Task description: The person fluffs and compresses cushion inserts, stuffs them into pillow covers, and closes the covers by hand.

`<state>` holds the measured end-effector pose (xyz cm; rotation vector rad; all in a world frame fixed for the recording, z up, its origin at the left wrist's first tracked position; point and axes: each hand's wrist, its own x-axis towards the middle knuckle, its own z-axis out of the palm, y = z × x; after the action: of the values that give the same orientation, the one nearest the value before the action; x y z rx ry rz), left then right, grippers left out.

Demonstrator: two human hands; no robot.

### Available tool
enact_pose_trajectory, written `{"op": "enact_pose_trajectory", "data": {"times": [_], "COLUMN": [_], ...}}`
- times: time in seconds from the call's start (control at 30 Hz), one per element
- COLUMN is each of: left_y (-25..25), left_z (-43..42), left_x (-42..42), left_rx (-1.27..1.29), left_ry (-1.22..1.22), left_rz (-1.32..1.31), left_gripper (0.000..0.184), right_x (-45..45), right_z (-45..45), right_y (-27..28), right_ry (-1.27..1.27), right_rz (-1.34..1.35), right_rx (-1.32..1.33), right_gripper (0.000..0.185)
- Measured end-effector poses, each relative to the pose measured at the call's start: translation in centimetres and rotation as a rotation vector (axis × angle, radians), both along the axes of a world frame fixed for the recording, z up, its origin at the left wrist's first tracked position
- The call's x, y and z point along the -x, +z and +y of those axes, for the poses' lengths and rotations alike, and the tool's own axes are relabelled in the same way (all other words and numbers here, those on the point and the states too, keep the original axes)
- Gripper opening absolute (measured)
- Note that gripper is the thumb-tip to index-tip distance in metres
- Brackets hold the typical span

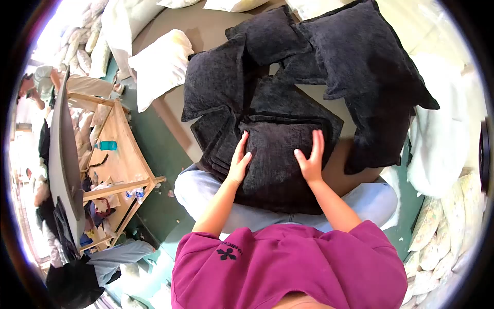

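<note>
On my lap lies a dark, plush-looking cushion (278, 170). My left hand (240, 160) rests on its left side, thumb and fingers spread. The right side of the same cushion is touched by my right hand (311, 158), whose fingers are stretched out and apart. Just beyond it is a dark fabric piece (293, 105) that looks flat, possibly a cushion cover. More dark folded fabric (213, 134) sits to the left of the cushion, partly underneath it. The underside of the cushion is hidden.
Plump dark cushions (216, 80) (272, 36) (355, 51) ring the far side, on a brown surface. A white cushion (163, 67) lies at the left. A wooden table frame (131, 149) holds a teal bottle (107, 146). Other people stand at far left; patterned bundles (437, 226) lie right.
</note>
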<state>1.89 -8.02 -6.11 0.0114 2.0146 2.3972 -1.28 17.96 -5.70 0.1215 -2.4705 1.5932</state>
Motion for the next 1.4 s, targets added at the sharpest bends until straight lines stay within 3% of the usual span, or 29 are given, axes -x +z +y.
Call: {"op": "enact_pose_trajectory", "data": {"times": [0.1, 0.2, 0.3, 0.37, 0.43, 0.5, 0.57, 0.63, 0.7, 0.77, 0.83, 0.9, 0.97, 1.03, 1.07, 1.1, 1.17, 1.2, 1.23, 1.3, 1.37, 1.4], "left_y": [2.0, 3.0, 6.5, 7.8, 10.6, 12.1, 9.2, 6.4, 6.6, 7.2, 6.5, 7.3, 9.0, 8.6, 7.9, 8.1, 8.6, 8.9, 9.2, 9.5, 8.4, 8.7], "left_z": [-0.4, -1.8, -3.9, -5.1, -6.2, -8.5, -10.3, -12.0, -12.4, -12.4, -12.0, -11.7, -11.3, -11.1, -11.0, -11.4, -12.3, -12.5, -12.7, -13.1, -13.3, -13.8], "left_x": [-0.3, 1.5, 5.8, 8.3, 9.7, 9.9, 9.8, 9.6, 9.7, 9.9, 10.2, 9.7, 8.5, 7.7, 7.4, 7.3, 7.7, 7.6, 7.5, 7.4, 7.3, 7.5], "left_rx": [-0.137, -0.099, 0.298, 0.204, 0.006, -0.024, -0.007, -0.011, -0.030, 0.023, 0.102, 0.261, 0.704, 1.145, 1.240, 1.271, 1.143, 1.121, 1.099, 1.063, 1.058, 1.062], "left_ry": [-0.046, -0.224, -0.390, -0.269, -0.041, 0.165, 0.341, 0.303, 0.227, 0.198, 0.208, 0.147, 0.118, -0.052, -0.106, -0.242, -0.568, -0.562, -0.554, -0.570, -0.554, -0.587], "left_rz": [-0.013, 0.020, -0.092, -0.060, 0.053, 0.126, 0.242, -0.009, -0.083, -0.054, -0.086, -0.161, -0.057, -0.048, -0.081, -0.156, -0.311, -0.296, -0.280, -0.236, -0.211, -0.239], "left_gripper": [0.073, 0.073, 0.071, 0.068, 0.058, 0.053, 0.040, 0.032, 0.026, 0.023, 0.028, 0.034, 0.039, 0.045, 0.041, 0.039, 0.029, 0.025, 0.022, 0.021, 0.020, 0.019], "right_x": [-3.0, -3.6, -2.1, 0.3, 3.0, 6.7, 10.5, 14.0, 19.5, 23.5, 26.1, 25.9, 22.4, 17.0, 13.7, 11.0, 8.6, 10.5, 11.8, 16.2, 21.2, 22.4], "right_z": [2.1, 3.1, -0.2, -2.4, -4.3, -5.5, -6.5, -8.4, -7.6, -8.1, -8.1, -9.6, -11.0, -12.6, -14.2, -16.9, -24.5, -25.8, -29.1, -35.9, -42.7, -46.1], "right_y": [-1.6, 3.2, 8.2, 11.0, 16.3, 18.4, 20.6, 22.4, 19.3, 17.0, 13.0, 9.9, 9.1, 9.1, 9.8, 10.9, 14.3, 13.0, 13.2, 10.9, 6.6, 4.0], "right_ry": [-0.305, -0.157, -0.092, 0.077, 0.106, 0.044, -0.009, -0.159, -0.078, -0.248, -0.211, -0.478, -0.396, -0.309, -0.177, -0.049, 0.156, 0.492, 0.548, 0.693, 0.745, 0.705], "right_rz": [-0.475, -1.177, -0.938, -0.614, -0.468, -0.291, -0.226, -0.222, -0.203, -0.305, -0.519, -0.715, -0.641, -0.709, -0.816, -0.925, -0.879, -0.646, -0.348, -0.058, 0.307, 0.317], "right_rx": [0.329, 0.957, 0.746, 0.728, 0.547, 0.624, 0.846, 0.928, 0.887, 0.730, 0.520, 0.413, 0.598, 0.563, 0.546, 0.531, 0.456, 0.398, 0.213, 0.100, -0.405, -0.570], "right_gripper": [0.082, 0.079, 0.075, 0.058, 0.054, 0.054, 0.059, 0.069, 0.085, 0.099, 0.106, 0.112, 0.108, 0.083, 0.064, 0.046, 0.023, 0.013, 0.010, 0.017, 0.017, 0.021]}}
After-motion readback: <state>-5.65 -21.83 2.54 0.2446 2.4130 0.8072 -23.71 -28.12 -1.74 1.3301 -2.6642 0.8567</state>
